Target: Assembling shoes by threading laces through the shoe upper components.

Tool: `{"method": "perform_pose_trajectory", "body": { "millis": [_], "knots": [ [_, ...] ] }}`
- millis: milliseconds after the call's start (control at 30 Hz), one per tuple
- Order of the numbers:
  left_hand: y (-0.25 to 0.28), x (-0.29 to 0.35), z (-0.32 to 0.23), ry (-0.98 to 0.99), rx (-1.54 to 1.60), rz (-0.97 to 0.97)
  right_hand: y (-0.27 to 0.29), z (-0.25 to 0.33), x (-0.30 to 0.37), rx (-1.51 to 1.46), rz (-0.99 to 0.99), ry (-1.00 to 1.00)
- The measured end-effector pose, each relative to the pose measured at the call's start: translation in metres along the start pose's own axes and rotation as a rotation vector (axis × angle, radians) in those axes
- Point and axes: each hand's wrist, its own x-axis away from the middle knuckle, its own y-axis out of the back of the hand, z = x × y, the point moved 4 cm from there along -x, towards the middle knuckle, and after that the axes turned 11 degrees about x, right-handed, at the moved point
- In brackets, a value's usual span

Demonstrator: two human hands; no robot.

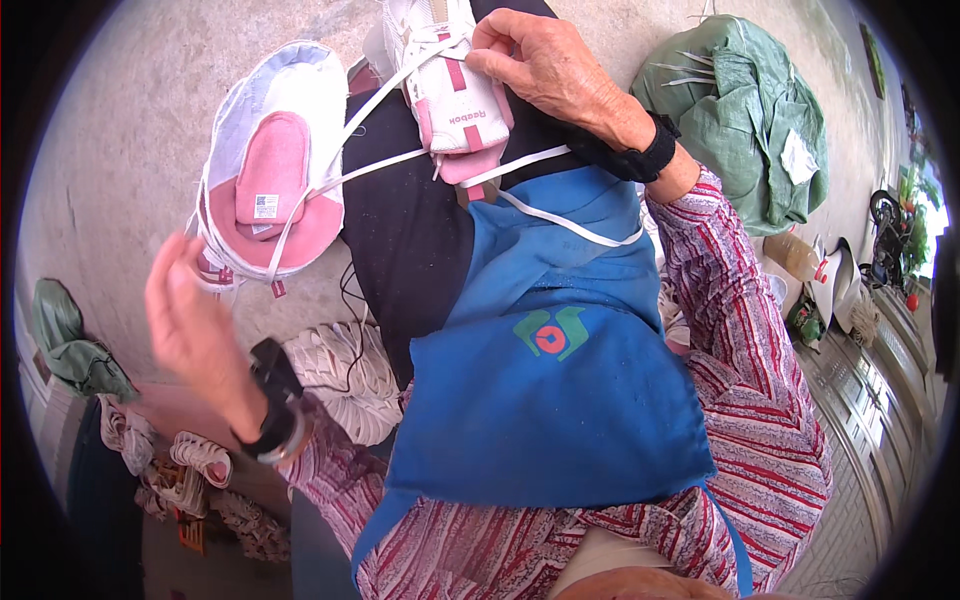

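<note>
On my dark-trousered lap lies a white and pink sneaker upper (460, 95), its white lace (385, 95) strung across it. My right hand (550, 65) is at its eyelets, thumb and forefinger closed on the lace. Strands run left from there, and one loop hangs over my blue apron (550, 400). To the left is another shoe upper (325, 150), pale inside, with a pink padded tongue (275, 165) bearing a small label. My left hand (195, 335) is beside its lower end, smeared by motion; whether it holds a lace end cannot be made out.
A green sack (740, 120) sits on the floor at the right. Under my left forearm lies a pile of pale shoe uppers (345, 375). More shoe parts (195, 460) and a green bag (75, 345) are at the lower left. A thin black cable (350, 300) hangs nearby.
</note>
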Motion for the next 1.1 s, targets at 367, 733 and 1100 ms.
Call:
{"method": "perform_pose_trajectory", "body": {
  "millis": [367,733,1100],
  "knots": [
    [-0.171,-0.042,0.018,-0.191,-0.378,0.626,-0.014,0.017,-0.007,0.314,-0.242,0.351],
    [-0.174,-0.086,0.009,-0.165,-0.248,0.565,-0.016,0.034,-0.016,0.057,-0.092,0.122],
    [-0.169,-0.085,0.039,-0.033,-0.216,0.578,-0.022,0.036,-0.019,0.408,-0.120,0.172]
  ]
}}
